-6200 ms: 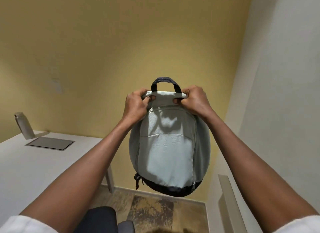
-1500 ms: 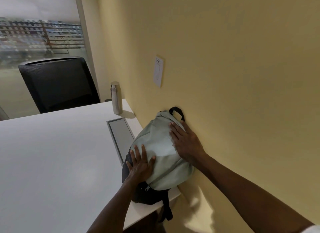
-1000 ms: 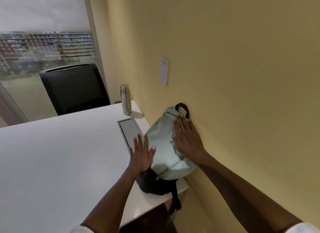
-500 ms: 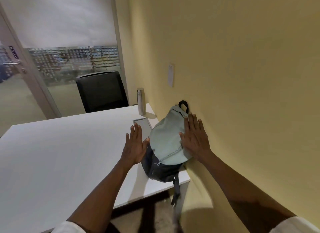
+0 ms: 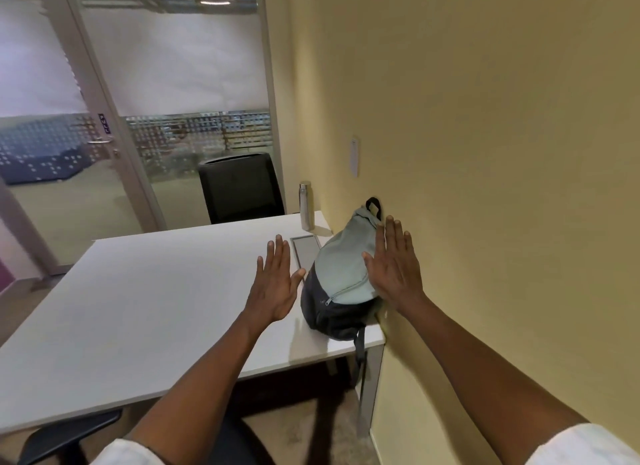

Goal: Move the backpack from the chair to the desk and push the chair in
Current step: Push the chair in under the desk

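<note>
While flat and spread, holding nothing: left hand (image 5: 275,284) just left of backpack (image 5: 341,281); right hand (image 5: 398,270) at its right flank, contact unclear. Backpack on bench (image 5: 145,312), right near corner, leaning on wall (image 5: 485,153). Soft, probably light; best gripped by top loop (image 5: 374,206). Long axis near-to-far, loop far. Chair (image 5: 65,437) near, not yet pushed in.

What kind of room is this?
Probably a small office meeting room: a white desk with a black office chair behind it, and a frosted glass door looking out onto a larger space.
</note>
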A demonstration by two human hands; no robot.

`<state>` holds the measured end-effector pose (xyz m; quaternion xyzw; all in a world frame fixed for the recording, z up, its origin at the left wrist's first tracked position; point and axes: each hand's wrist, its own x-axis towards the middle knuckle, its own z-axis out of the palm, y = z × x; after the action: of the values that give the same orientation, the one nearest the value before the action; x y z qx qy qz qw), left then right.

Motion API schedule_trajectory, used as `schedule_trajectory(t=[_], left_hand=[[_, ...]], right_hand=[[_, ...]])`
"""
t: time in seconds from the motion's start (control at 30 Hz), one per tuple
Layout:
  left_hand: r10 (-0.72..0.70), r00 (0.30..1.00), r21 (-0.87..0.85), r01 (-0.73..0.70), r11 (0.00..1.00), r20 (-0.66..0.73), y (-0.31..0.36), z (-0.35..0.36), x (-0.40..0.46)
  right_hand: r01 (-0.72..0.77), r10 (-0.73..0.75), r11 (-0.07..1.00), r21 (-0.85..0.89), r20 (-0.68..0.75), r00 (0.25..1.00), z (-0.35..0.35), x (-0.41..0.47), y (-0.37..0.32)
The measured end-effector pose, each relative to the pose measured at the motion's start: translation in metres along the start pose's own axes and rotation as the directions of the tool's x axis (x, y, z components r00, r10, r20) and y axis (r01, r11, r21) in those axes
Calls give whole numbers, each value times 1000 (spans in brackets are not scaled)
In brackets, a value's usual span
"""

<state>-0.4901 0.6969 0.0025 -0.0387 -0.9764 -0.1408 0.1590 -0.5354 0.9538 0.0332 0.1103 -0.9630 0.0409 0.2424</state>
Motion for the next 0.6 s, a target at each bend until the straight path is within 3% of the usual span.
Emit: schedule_trajectory(t=[0.3, 0.6], left_hand=[[59, 998, 34, -57, 998, -34, -14, -36, -28], [181, 983, 0, -181, 983, 28, -56, -63, -82]], right_hand=[[-31, 33, 999, 36, -55, 998, -19, -36, -34], [-102, 101, 995, -6, -71, 992, -51, -104, -104]])
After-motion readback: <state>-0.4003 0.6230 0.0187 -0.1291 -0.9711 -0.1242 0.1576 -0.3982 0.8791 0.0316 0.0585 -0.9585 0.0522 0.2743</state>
